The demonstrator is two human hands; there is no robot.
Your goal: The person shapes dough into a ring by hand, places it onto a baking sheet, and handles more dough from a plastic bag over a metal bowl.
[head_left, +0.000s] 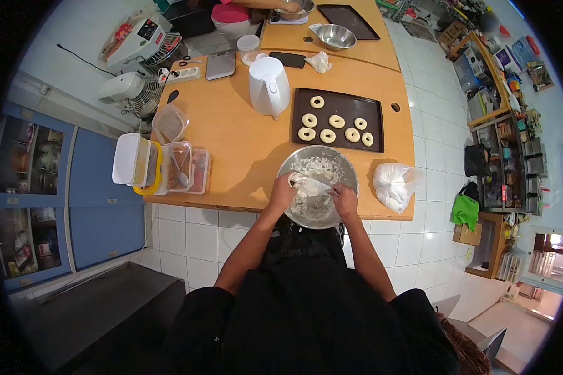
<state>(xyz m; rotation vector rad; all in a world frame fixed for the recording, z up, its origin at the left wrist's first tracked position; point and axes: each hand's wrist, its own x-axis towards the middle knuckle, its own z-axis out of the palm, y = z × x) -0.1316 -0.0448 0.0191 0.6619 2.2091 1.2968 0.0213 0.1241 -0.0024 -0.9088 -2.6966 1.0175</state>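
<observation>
Over a large metal bowl [346,167] at the table's front edge, I hold a small clear plastic bag [313,186] with whitish contents. My left hand [285,190] is closed on the bag's left end. On its right end, the fingers of my right hand [343,200] pinch the stretched plastic. Crumbly white floury mix [319,167] lies in the bowl below, partly hidden by the bag and hands. Just behind the bowl sits a dark baking tray [370,107] with several dough rings [336,122]. A knotted bag of white powder [393,187] stands right of the bowl.
A white kettle [268,87] stands behind and left of the bowl. Plastic containers [180,165] line the table's left edge. Farther back are a scale [221,65], a phone [287,59], a second metal bowl [336,37] and another person's arm [256,4] at a bowl.
</observation>
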